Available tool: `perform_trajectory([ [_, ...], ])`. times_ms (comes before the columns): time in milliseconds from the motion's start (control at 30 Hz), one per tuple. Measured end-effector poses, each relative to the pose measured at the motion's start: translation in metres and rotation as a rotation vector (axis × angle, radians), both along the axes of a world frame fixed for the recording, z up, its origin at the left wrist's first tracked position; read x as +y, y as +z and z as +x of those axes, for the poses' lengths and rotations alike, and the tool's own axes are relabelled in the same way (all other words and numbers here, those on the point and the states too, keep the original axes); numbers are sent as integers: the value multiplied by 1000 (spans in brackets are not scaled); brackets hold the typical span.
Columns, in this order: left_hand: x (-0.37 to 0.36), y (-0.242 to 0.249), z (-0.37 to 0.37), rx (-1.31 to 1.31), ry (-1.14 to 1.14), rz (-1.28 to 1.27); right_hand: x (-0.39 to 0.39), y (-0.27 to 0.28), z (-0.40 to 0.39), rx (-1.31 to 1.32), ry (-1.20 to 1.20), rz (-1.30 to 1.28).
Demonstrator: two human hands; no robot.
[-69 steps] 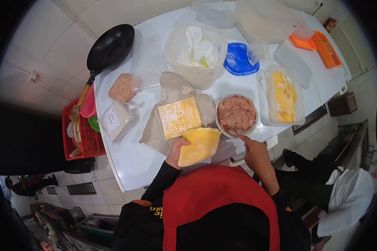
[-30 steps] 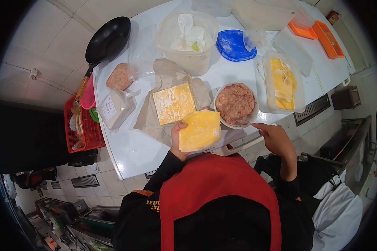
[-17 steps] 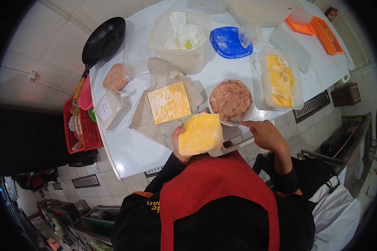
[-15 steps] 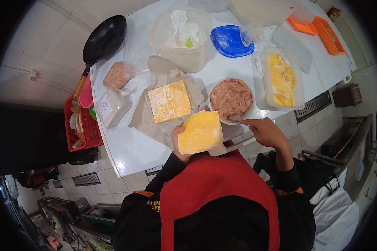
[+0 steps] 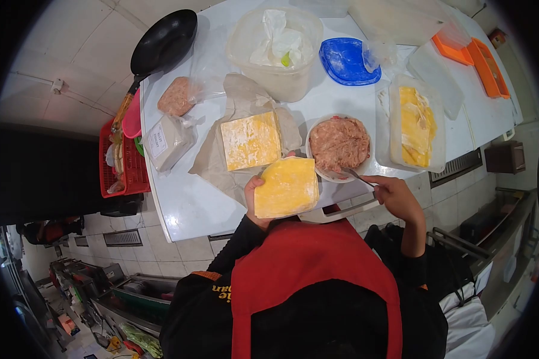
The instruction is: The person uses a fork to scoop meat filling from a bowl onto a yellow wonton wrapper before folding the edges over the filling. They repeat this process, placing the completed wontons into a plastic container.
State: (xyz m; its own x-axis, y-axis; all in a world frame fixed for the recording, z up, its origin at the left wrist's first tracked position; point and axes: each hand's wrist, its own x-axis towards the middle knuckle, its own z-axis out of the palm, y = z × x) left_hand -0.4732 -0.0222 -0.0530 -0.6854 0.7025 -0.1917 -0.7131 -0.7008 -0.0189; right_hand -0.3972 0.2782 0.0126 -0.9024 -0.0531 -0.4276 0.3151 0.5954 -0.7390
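While I follow this feed from a distance, I set my clock on the yellow sheets (image 5: pixel 286 188), with twelve o'clock toward the far side of the counter (image 5: pixel 182 209). The left hand (image 5: pixel 254 200) holds them above the counter's near edge as I see it, the thumb pressed at their nine o'clock side and most of the fingers hidden beneath. They lie fairly flat; how many there are, I cannot tell.

Out at three o'clock, the right hand (image 5: pixel 398 196) is closed on the handle of a metal utensil (image 5: pixel 360 177). Its far end meets the minced meat (image 5: pixel 339 143) between five and six o'clock of the bowl (image 5: pixel 330 178), which stands at my two o'clock. Fork or spoon, and how deep it sits, I cannot make out.

At eleven o'clock a floury yellow stack (image 5: pixel 251 142) rests on brown paper (image 5: pixel 212 167). Farther off I have a translucent tub (image 5: pixel 281 84) at twelve, a blue lid (image 5: pixel 347 63) at one, and a clear container (image 5: pixel 395 149) at two.

I judge the step in hand to be working the meat with the utensil while the sheets are held close by. To my mind, the next move calls for a light, level right wrist and a steady left palm, since the sheets' unsupported side could sag.
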Motion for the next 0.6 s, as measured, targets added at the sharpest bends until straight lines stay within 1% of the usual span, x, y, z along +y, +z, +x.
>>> perform_trajectory([
  [100,0,1,-1,10,-19,-13,-31,5,2,233,118,476],
  [133,1,2,-2,19,-25,-20,-44,15,0,198,93,526],
  [233,1,4,-4,26,-9,-36,-61,18,-6,141,100,600],
  [333,0,1,-5,30,-16,-50,-63,17,-5,138,197,576],
  [433,1,0,-5,40,-14,-63,-61,15,-1,243,237,508],
  [533,-1,0,-7,85,-49,-60,-31,-4,-10,343,212,180],
  [600,-2,0,-5,67,-36,-76,-18,12,-14,48,102,12],
])
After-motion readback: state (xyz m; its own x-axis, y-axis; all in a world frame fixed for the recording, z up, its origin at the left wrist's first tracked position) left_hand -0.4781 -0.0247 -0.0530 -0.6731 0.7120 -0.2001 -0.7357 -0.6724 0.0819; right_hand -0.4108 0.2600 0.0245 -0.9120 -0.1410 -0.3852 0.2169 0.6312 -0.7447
